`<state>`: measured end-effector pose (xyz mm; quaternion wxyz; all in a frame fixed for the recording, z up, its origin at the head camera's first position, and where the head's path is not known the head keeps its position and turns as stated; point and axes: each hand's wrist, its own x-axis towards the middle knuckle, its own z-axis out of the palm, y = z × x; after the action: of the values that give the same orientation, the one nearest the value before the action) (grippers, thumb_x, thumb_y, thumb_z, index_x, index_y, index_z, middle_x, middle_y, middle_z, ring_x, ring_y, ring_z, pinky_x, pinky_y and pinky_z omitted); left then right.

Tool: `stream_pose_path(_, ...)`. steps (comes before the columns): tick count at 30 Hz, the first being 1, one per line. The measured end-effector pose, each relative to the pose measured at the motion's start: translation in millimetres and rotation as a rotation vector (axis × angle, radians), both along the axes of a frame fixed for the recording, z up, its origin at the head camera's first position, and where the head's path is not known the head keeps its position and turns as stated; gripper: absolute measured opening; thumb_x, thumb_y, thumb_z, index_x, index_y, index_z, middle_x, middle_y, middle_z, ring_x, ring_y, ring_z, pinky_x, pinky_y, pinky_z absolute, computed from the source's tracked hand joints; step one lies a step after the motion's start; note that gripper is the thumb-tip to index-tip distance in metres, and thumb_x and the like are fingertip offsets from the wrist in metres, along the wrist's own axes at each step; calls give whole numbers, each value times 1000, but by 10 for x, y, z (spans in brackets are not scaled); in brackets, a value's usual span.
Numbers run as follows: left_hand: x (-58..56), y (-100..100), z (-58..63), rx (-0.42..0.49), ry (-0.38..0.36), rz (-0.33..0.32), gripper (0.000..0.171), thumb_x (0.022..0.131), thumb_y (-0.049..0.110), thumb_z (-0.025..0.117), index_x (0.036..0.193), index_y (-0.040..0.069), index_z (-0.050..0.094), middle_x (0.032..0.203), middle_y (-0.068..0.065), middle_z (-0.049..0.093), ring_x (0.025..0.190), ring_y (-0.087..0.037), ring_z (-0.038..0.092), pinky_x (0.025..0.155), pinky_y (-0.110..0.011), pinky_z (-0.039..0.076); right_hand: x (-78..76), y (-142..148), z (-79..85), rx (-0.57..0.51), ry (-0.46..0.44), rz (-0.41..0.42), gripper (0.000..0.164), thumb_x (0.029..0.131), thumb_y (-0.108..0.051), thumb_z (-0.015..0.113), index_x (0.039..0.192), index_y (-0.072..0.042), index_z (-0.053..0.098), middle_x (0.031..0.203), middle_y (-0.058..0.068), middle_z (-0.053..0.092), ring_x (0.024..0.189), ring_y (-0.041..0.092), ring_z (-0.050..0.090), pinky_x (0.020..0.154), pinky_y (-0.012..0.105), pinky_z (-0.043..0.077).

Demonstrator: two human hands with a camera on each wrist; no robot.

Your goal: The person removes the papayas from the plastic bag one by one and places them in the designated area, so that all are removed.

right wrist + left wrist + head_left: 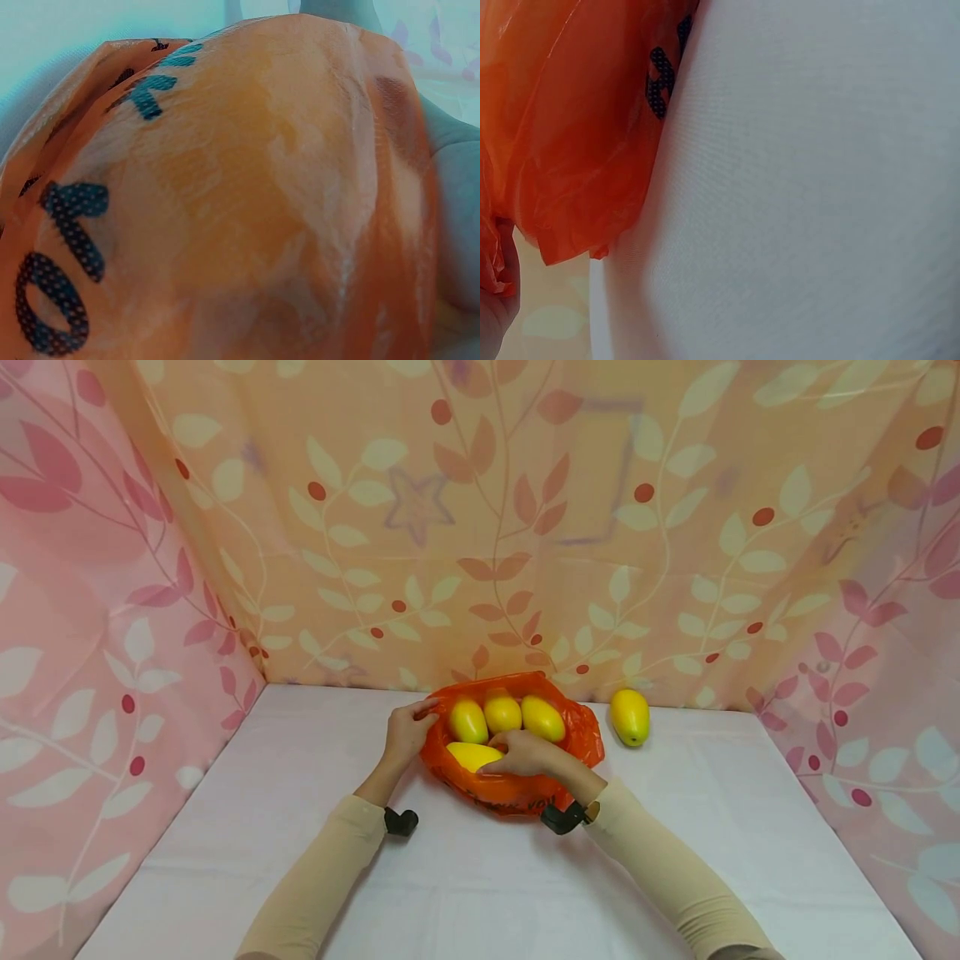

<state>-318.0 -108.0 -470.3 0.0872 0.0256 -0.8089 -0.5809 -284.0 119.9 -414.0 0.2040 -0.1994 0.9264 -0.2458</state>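
An orange plastic bag with dark lettering lies spread on the table, its mouth facing up. Three yellow oval, mango-like fruits sit in a row at its far side, among them a middle fruit. My left hand pinches the bag's left rim between thumb and fingers. Inside the bag's near side, my right hand grips the right end of another yellow fruit. Through the thin orange plastic in the right wrist view, a rounded yellow shape shows. In the left wrist view, fingertips hold the bag's edge.
One more yellow fruit stands on the white-covered table, right of the bag near the back edge. Leaf-patterned cloth hangs behind, and similar cloth borders both sides. Black wrist mounts stick out from the sleeves.
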Motion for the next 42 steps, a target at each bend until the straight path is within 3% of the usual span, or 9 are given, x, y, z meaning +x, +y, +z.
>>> stream_pose_path(11, 30, -6, 23, -9, 10, -3, 30, 92, 8, 63, 121, 5, 69, 121, -17, 68, 113, -29, 63, 97, -41, 54, 22, 21, 1, -28, 15, -13, 54, 80, -47, 77, 120, -13, 66, 98, -2, 65, 89, 18, 56, 86, 31, 51)
stream_pose_path(20, 18, -6, 27, -14, 13, 1, 30, 92, 8, 63, 121, 4, 69, 122, -18, 68, 117, -30, 61, 99, -42, 52, -8, 101, 75, -36, 43, 32, 47, 79, -44, 77, 113, -13, 69, 90, -1, 63, 84, 18, 55, 74, 28, 46)
stream_pose_path(31, 34, -10, 43, -16, 1, -4, 30, 92, 9, 63, 122, 5, 69, 123, -17, 68, 117, -31, 61, 99, -41, 52, 8, 152, 257, -1, 19, -65, 72, 72, -50, 81, 129, -10, 61, 112, 3, 65, 98, 21, 55, 87, 35, 52)
stream_pose_path(37, 31, -17, 42, -27, 19, 1, 29, 92, 8, 63, 120, 4, 70, 121, -18, 68, 116, -30, 62, 98, -42, 53, -20, 221, 352, -5, 43, -58, 73, 73, -51, 81, 129, -9, 61, 117, 8, 64, 101, 22, 56, 90, 38, 52)
stream_pose_path(42, 30, -17, 36, -16, 18, 6, 28, 91, 7, 65, 118, 4, 71, 118, -17, 70, 113, -29, 63, 95, -41, 54, -34, 292, 431, 0, 56, -66, 76, 74, -54, 79, 133, -10, 58, 134, 11, 57, 112, 26, 55, 98, 43, 50)
